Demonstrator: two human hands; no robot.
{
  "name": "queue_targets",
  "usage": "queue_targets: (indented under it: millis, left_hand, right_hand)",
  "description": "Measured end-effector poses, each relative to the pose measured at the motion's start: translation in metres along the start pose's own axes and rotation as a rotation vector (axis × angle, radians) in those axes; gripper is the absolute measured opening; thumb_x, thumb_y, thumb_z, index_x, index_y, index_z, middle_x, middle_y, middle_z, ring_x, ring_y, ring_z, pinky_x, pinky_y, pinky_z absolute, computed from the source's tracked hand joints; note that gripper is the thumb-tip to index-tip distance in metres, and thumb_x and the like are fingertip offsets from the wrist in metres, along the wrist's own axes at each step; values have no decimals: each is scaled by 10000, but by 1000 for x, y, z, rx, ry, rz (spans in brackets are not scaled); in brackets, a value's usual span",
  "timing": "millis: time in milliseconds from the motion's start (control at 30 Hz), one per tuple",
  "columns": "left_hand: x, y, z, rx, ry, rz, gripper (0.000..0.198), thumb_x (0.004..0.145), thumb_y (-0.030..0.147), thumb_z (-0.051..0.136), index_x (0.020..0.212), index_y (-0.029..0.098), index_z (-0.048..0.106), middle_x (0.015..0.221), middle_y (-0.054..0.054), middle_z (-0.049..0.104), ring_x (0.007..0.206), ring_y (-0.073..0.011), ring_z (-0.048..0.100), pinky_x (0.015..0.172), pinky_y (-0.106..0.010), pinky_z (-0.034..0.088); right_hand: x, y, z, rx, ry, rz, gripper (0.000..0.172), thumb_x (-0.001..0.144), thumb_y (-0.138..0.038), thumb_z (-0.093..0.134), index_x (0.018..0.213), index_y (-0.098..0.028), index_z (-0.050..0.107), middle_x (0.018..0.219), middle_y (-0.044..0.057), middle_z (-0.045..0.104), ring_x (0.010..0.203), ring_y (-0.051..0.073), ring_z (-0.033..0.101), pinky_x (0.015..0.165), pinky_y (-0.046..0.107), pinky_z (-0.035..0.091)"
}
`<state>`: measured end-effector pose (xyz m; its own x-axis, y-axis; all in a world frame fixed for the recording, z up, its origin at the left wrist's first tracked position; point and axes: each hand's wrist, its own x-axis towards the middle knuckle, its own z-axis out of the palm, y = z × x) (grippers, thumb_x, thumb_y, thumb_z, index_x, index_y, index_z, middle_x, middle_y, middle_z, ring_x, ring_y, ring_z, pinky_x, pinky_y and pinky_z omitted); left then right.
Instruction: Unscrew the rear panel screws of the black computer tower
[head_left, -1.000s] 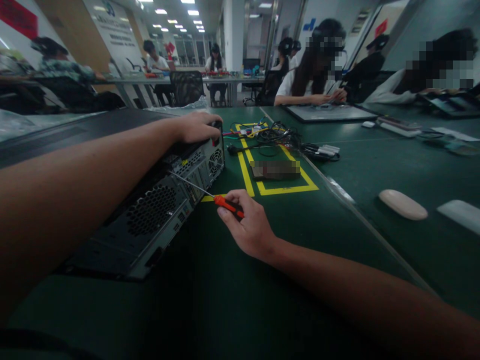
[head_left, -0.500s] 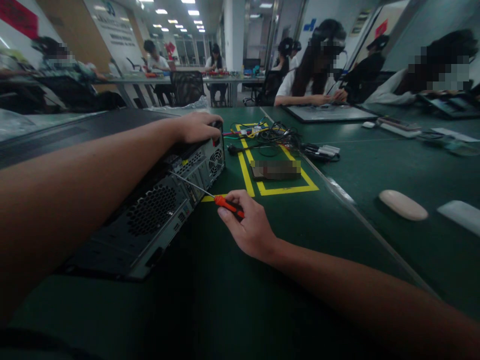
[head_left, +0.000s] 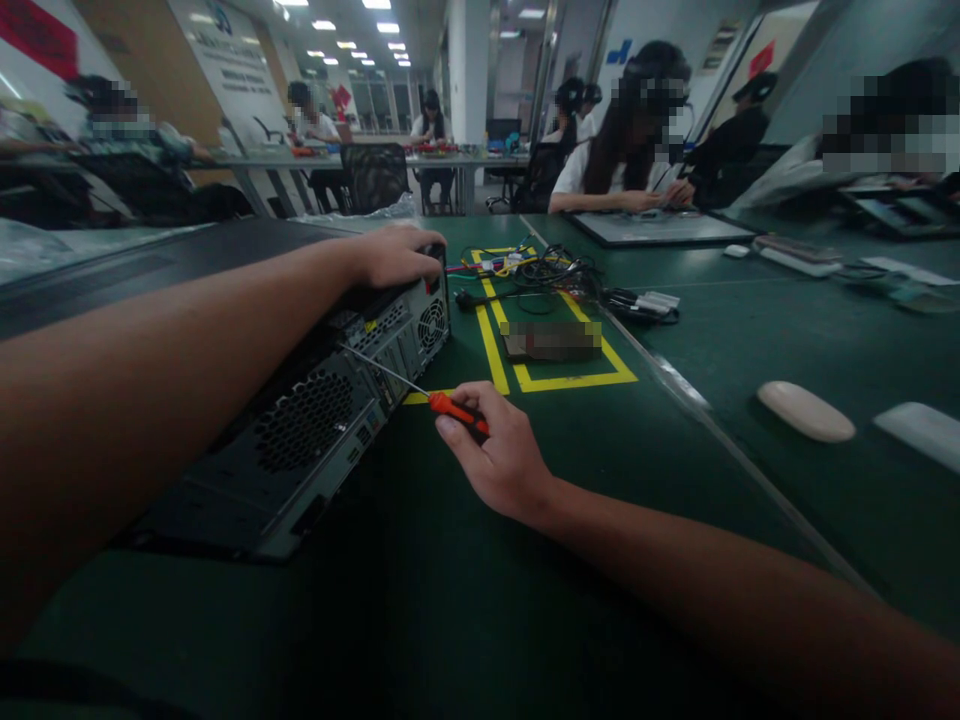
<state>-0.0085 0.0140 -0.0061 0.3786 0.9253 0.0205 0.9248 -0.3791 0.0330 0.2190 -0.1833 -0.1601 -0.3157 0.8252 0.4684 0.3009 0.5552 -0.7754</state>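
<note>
Screwdriver (head_left: 454,404) pinched at its orange and black handle between thumb and bent fingers of right hand (head_left: 499,450), shaft slanting up and leftward to rear of computer case (head_left: 352,405). Tip at or very near the metal, just above the honeycomb vent (head_left: 304,425); exact contact, and any screw under it, too small to tell. Case at left on green table (head_left: 660,450), broad dark side up, rear toward the viewer, fan grille (head_left: 430,324) at the far end. Left hand (head_left: 397,255) laid over the upper edge near that end, fingertips bent over it; whether gripping or merely pressing, cannot tell.

Hardly anything changed over the last second: same grip, same slant of shaft, same place for both hands, no visible shift of case. Only a small movement of a co-worker's head and sleeve at far right. Probably, then, a steady stage of the work: tool kept on one spot, case braced from above, with no sign yet of a part coming free. Turning of the handle impossible to judge.

Beyond the case, tangled cables (head_left: 559,270) and a dark block (head_left: 555,345) by yellow tape (head_left: 491,350), both apart from the hands.
</note>
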Motion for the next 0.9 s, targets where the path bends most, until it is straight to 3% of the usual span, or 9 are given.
queue_targets:
  millis: [200, 400, 567, 900]
  left_hand:
    - [-1, 2, 0, 7, -3, -6, 988, 926, 626, 528, 1830, 234, 593, 1780, -139, 670, 1698, -466, 545, 1418, -540, 424]
    - [-1, 2, -1, 17, 2, 6, 955, 925, 625, 543, 1823, 302, 593, 1704, -103, 732, 1662, -457, 584, 1401, -557, 441]
    - [-2, 4, -2, 27, -7, -6, 969, 934, 628, 518, 1825, 252, 585, 1761, -126, 687, 1680, -463, 566, 1415, -550, 422]
    - [0, -2, 0, -7, -6, 4, 982, 911, 650, 538, 1837, 325, 570, 1762, -84, 692, 1705, -445, 536, 1432, -550, 398]
  right_hand:
    - [1, 0, -1, 2, -6, -7, 159, 1122, -413, 716, 1184, -266, 710, 1099, 53, 803, 938, 235, 717, 890, 392, 576]
    - [0, -1, -1, -7, -12, 3, 176, 1128, -425, 708, 1192, -262, 730, 1125, 61, 813, 963, 243, 728, 907, 400, 586]
    - [0, -1, -1, 0, -12, -4, 192, 1136, -434, 690, 1194, -257, 738, 1131, 71, 825, 980, 250, 743, 915, 403, 590]
    - [-1, -2, -1, 34, -27, 26, 240, 1100, -434, 754, 1256, -269, 676, 1112, 45, 807, 903, 227, 721, 847, 375, 574]
